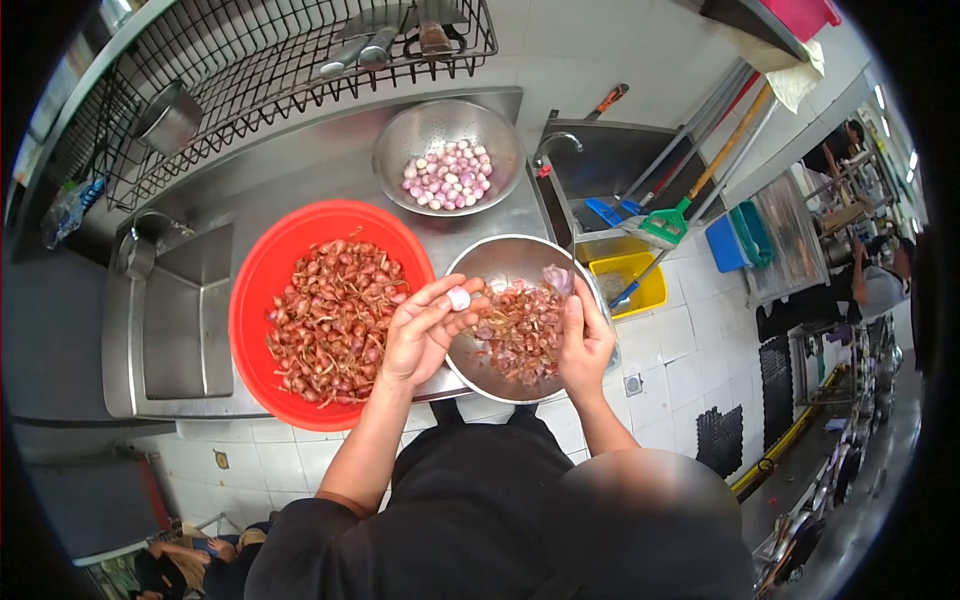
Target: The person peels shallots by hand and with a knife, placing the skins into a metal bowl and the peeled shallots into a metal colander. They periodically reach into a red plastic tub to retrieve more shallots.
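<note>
One small, round, peeled, pale pink shallot is pinched between the thumb and fingertips of the left hand, whose fingers are loosely curled with the palm turned up. The shallot is held above the left rim of a round, shiny stainless-steel bowl. In the right hand, raised over the right side of the same bowl, the fingers are mostly closed and a thin, purplish piece of papery skin is gripped near the thumb; whether anything else is hidden in the fingers cannot be told. Reddish-brown loose skins are heaped in the bowl.

To the left, a wide, round, bright red plastic basin is filled with small, reddish-brown unpeeled shallots. On the far side, a round, perforated metal colander is set on the stainless-steel counter, with whitish-pink peeled shallots gathered inside. A rectangular steel sink is seen at the left end. On the right, a yellow plastic tub is placed on the white tiled floor.
</note>
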